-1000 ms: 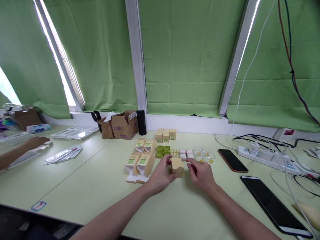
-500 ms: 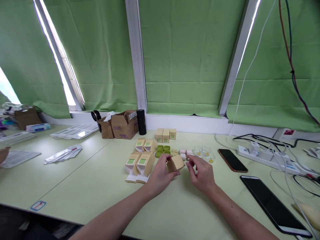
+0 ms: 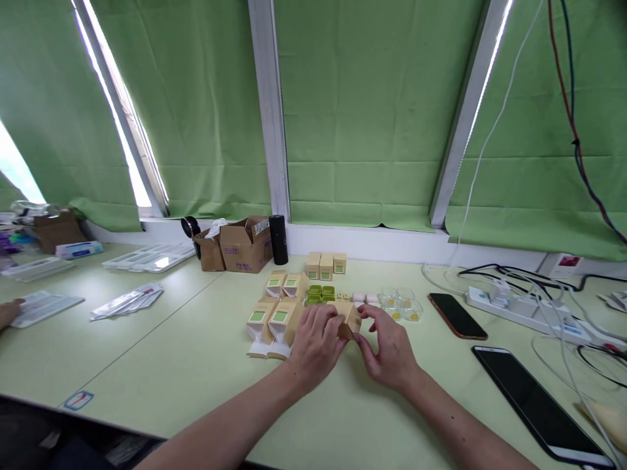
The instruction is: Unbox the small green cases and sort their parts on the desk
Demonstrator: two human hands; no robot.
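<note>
Small kraft carton (image 3: pixel 349 318) held tilted just above the table (image 3: pixel 196 365), beside the green-labelled cartons (image 3: pixel 274 321). Left hand (image 3: pixel 317 343) fingers are wrapped over its near side. Right hand (image 3: pixel 389 346) fingertips pinch its right edge. Probably light, thin card (dents easily), so grip gently at the corners.

Your table (image 3: pixel 171 365): pale green | centre: four open kraft cartons (image 3: pixel 274 323), three small shut boxes (image 3: pixel 326 264) behind them, green tubs (image 3: pixel 321 294), clear dishes (image 3: pixel 404 303) | to your left: cardboard boxes (image 3: pixel 245 245), black cylinder (image 3: pixel 278 239), plastic sleeves (image 3: pixel 127 301) | to your right: two phones (image 3: pixel 457 315), white power strip (image 3: pixel 519 305) with its cables.
</note>
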